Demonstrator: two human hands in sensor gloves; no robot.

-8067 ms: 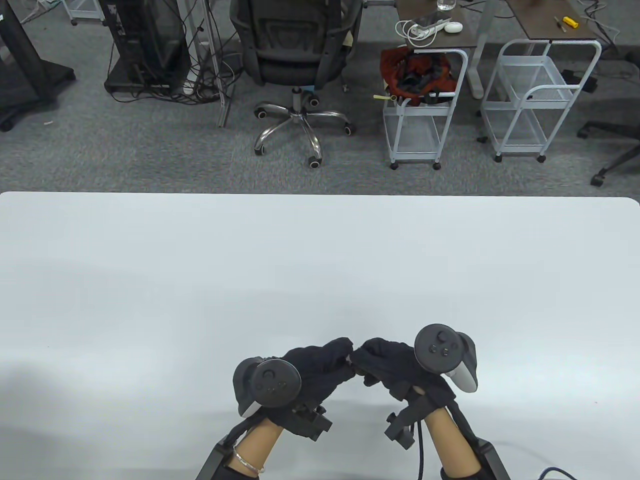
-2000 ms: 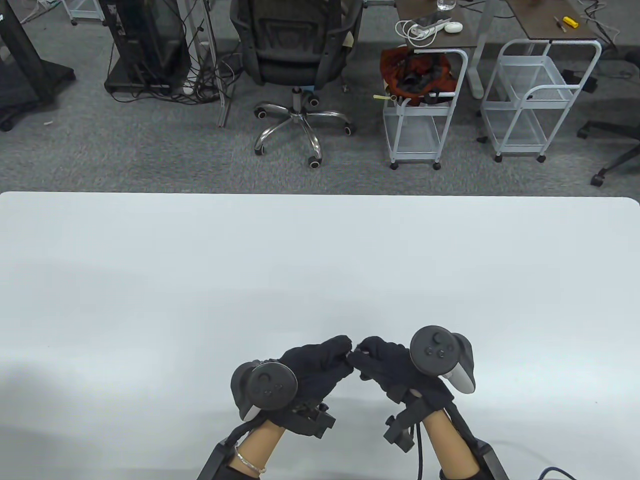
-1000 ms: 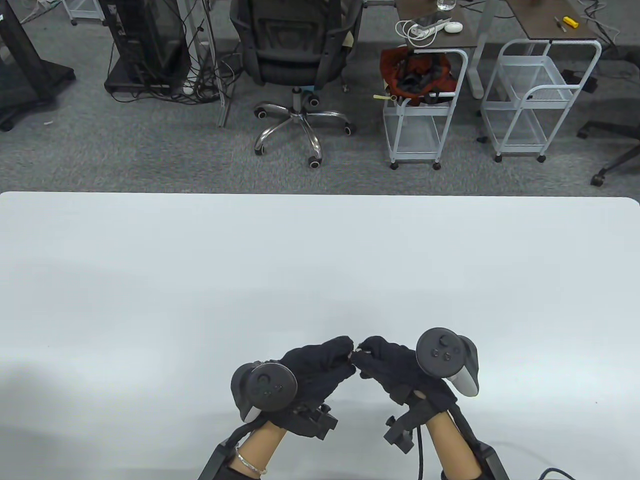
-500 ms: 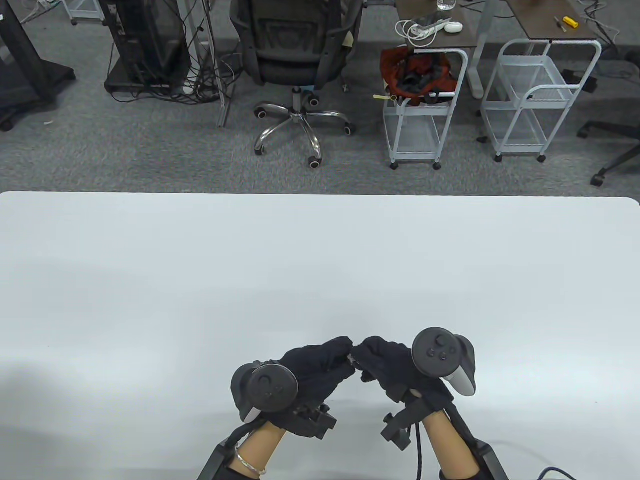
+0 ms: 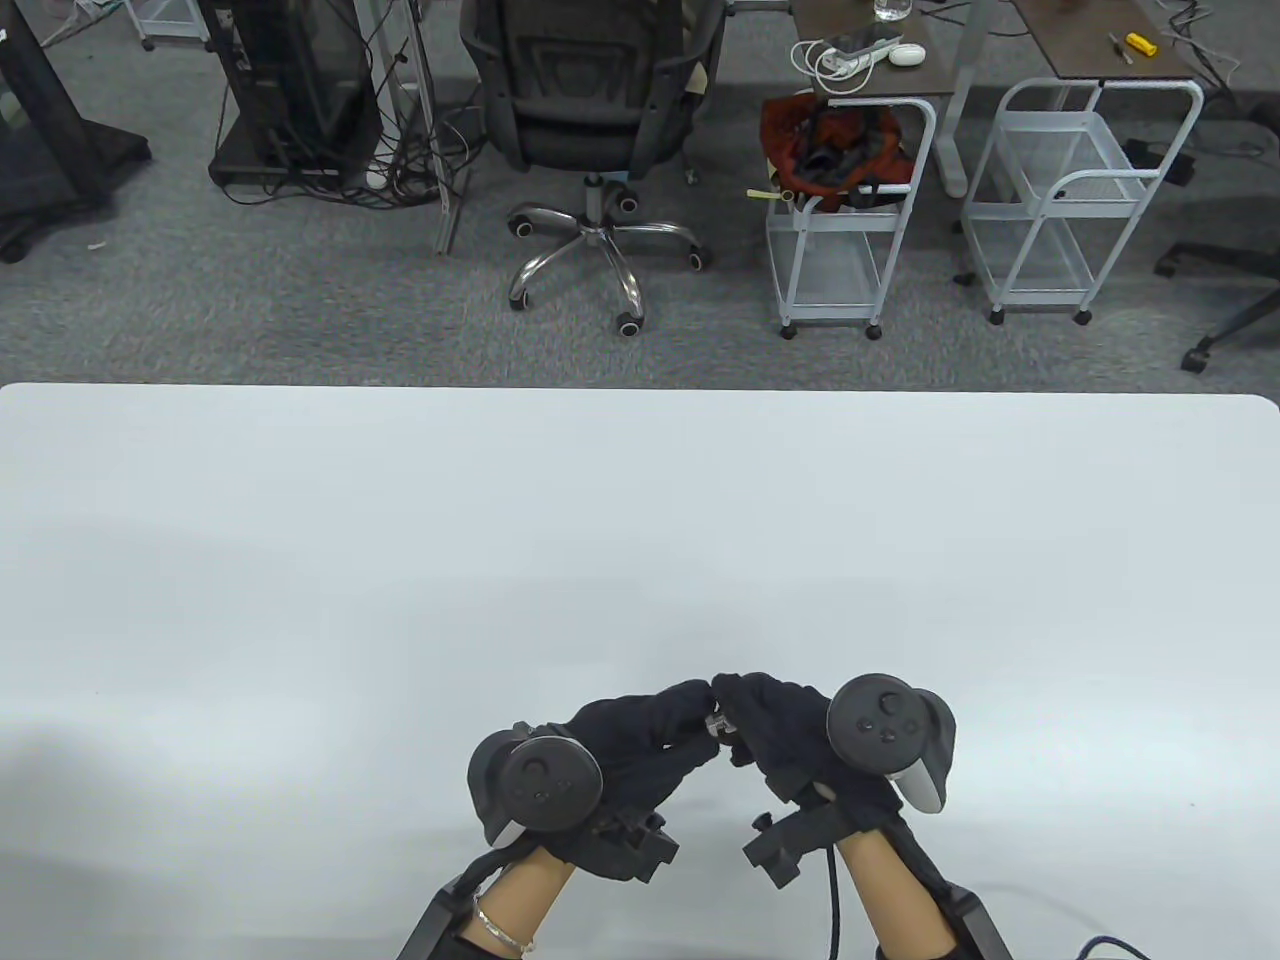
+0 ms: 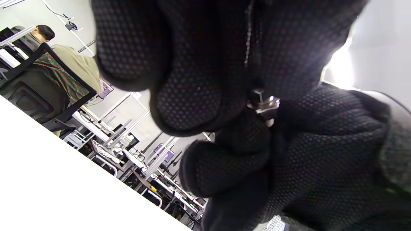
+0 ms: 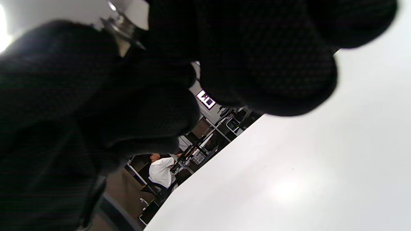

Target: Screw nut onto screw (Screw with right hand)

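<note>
Both gloved hands meet fingertip to fingertip low over the white table [image 5: 640, 520] near its front edge. A small metal screw with a nut [image 5: 713, 724] shows between them. My left hand [image 5: 690, 716] pinches the screw end. My right hand [image 5: 736, 716] pinches the nut end. In the left wrist view the metal parts [image 6: 264, 102] glint between the dark fingers [image 6: 192, 96]. In the right wrist view a metal piece [image 7: 123, 27] sticks out at the top left between the fingers [image 7: 263, 64]. Most of the screw and nut is hidden by the gloves.
The table's far edge [image 5: 640, 388] borders grey carpet. Beyond it stand an office chair [image 5: 590, 110], two white wire carts [image 5: 850, 220] and a computer stand [image 5: 300, 90].
My right hand has rolled at the wrist, its tracker dropping slightly lower and the wrist mount swinging left. The pinch point has moved a little toward me. My left hand has barely moved.
</note>
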